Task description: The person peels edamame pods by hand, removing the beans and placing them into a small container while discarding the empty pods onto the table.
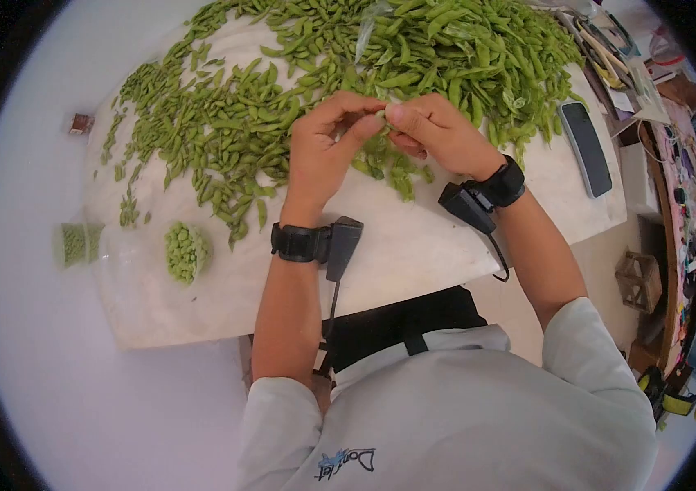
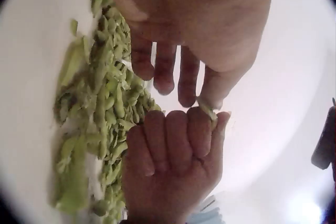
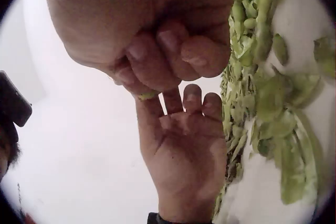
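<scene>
Both hands meet over the table's far half with a small green edamame pod (image 2: 206, 109) between their fingertips. The left hand (image 1: 325, 147) pinches one end with thumb and forefinger, its other fingers loosely extended in the left wrist view. Against the pod's other end, the right hand (image 1: 443, 137) pinches with thumb and forefinger, its remaining fingers curled into the palm. Mostly covered by fingers, the pod shows only as a green sliver in the right wrist view. Flattened, split-looking pods (image 3: 291, 155) lie on the table below the hands.
A big heap of pods (image 1: 454, 49) covers the back right, with more pods (image 1: 233, 114) spread leftward. A clear cup of shelled beans (image 1: 184, 252) stands front left; another tub (image 1: 78, 244) is beyond the table's left edge. A phone (image 1: 585, 149) lies at right.
</scene>
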A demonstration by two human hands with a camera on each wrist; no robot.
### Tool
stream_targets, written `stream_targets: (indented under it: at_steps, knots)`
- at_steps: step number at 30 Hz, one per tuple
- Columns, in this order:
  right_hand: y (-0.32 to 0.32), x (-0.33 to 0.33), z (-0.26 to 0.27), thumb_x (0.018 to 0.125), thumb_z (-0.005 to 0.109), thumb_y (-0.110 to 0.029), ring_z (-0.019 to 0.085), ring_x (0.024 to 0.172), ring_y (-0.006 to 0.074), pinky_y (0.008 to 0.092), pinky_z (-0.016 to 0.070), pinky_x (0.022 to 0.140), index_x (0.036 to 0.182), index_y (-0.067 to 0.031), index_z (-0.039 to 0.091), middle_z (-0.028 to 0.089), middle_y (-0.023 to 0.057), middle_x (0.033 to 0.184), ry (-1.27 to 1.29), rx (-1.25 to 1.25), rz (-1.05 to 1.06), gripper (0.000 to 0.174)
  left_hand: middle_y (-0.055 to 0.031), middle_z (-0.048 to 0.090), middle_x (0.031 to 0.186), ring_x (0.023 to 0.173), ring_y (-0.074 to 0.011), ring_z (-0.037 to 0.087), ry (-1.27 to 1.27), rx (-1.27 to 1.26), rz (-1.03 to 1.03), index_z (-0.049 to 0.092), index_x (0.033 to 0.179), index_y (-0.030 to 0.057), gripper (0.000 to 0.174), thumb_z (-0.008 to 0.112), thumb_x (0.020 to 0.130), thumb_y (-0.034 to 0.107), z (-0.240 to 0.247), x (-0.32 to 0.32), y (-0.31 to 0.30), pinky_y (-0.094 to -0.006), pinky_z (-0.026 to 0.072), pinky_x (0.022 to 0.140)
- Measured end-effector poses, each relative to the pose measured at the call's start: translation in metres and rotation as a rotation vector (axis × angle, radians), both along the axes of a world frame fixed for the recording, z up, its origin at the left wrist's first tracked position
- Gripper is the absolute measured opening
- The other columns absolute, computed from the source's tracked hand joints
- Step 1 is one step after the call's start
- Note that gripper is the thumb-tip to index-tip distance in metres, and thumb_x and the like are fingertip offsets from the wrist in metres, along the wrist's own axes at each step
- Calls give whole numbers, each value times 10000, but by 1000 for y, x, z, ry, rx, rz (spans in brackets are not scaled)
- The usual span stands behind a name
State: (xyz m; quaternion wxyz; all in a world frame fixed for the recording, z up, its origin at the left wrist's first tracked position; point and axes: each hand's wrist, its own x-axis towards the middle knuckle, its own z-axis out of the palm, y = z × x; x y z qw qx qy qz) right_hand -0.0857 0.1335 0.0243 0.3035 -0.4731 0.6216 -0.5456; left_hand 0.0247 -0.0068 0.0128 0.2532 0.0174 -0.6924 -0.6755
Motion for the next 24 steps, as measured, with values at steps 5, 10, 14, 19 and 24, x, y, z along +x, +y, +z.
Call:
stream_targets:
  at_steps: [5, 10, 14, 19, 24]
  knots:
    - [0, 3, -2, 937, 445, -431, 298, 491, 116, 296, 268, 454, 577, -21, 417, 336, 6, 496, 60, 19, 9, 546, -15, 578, 853, 755, -73, 497, 19, -59, 185, 585, 919, 9, 119, 544, 902, 119, 0, 1, 2, -211, 402, 685]
    - [-3, 0, -8, 934, 470, -393, 316, 516, 128, 317, 296, 480, 621, 3, 416, 346, 28, 525, 60, 10, -85, 508, -21, 580, 850, 752, -83, 507, 34, -199, 587, 571, 922, 13, 116, 548, 898, 124, 33, 58, -13, -229, 422, 681]
    - [-5, 5, -8, 932, 479, -380, 310, 521, 121, 309, 286, 478, 621, 3, 408, 326, 7, 539, 136, -51, -74, 499, -8, 595, 806, 680, -74, 500, -192, -501, 882, 590, 912, 23, 131, 645, 816, 94, 48, 145, -32, -215, 422, 642]
    - [-7, 5, -13, 935, 474, -388, 292, 515, 112, 300, 271, 474, 614, -11, 391, 307, -9, 533, 113, 17, -100, 502, -2, 597, 781, 680, -115, 477, -472, -791, 1095, 620, 872, 39, 113, 661, 813, 126, 50, 216, -64, -264, 396, 645]
    - [-7, 3, -13, 942, 464, -389, 271, 514, 100, 296, 255, 468, 607, -38, 360, 289, -28, 535, 113, -20, -104, 496, -41, 636, 836, 722, -166, 517, -574, -963, 1002, 648, 910, 58, 141, 664, 775, 96, 33, 237, -74, -289, 402, 646]
